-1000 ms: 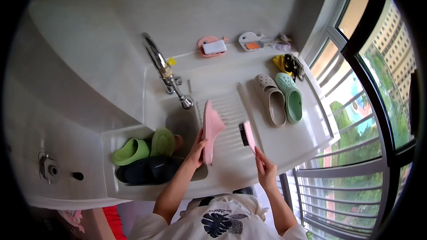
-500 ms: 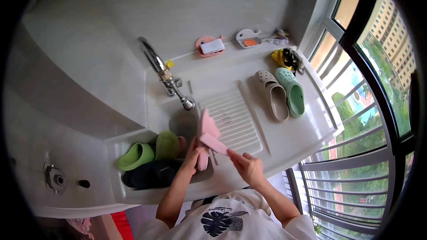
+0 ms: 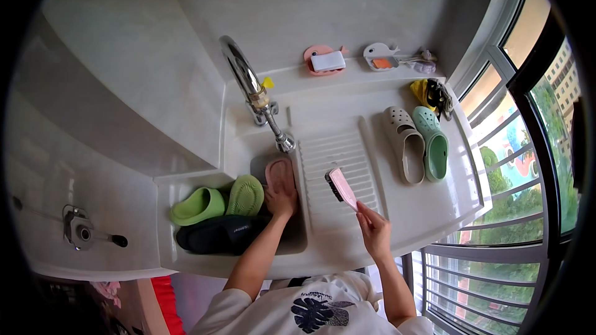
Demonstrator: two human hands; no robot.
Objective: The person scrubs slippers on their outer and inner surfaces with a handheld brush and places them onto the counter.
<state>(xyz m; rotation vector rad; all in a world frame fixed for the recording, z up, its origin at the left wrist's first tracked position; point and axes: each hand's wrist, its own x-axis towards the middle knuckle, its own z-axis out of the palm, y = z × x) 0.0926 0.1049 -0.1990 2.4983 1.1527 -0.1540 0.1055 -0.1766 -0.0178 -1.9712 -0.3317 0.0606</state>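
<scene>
My left hand (image 3: 281, 202) reaches into the sink basin (image 3: 302, 245). Its fingers are closed around the near end of a pink slipper (image 3: 280, 172) that lies against the far side of the basin. My right hand (image 3: 374, 226) grips the handle end of a pink brush (image 3: 344, 188) with dark bristles, which hovers above the ribbed washboard (image 3: 335, 149), bristles facing left. Left of my left hand, a pair of green slippers (image 3: 200, 207) and a dark slipper (image 3: 218, 234) lie in the basin.
A chrome faucet (image 3: 239, 65) rises behind the basin. On the right counter stand a beige clog (image 3: 403, 142) and a mint clog (image 3: 431, 142). A pink whale soap dish (image 3: 318, 69) and a white whale dish (image 3: 377, 51) sit on the back ledge. Windows line the right side.
The left hand has gone from above the washboard's edge down into the basin with a pink slipper. The brush has come away from the slipper, to the right. The view has shifted.
</scene>
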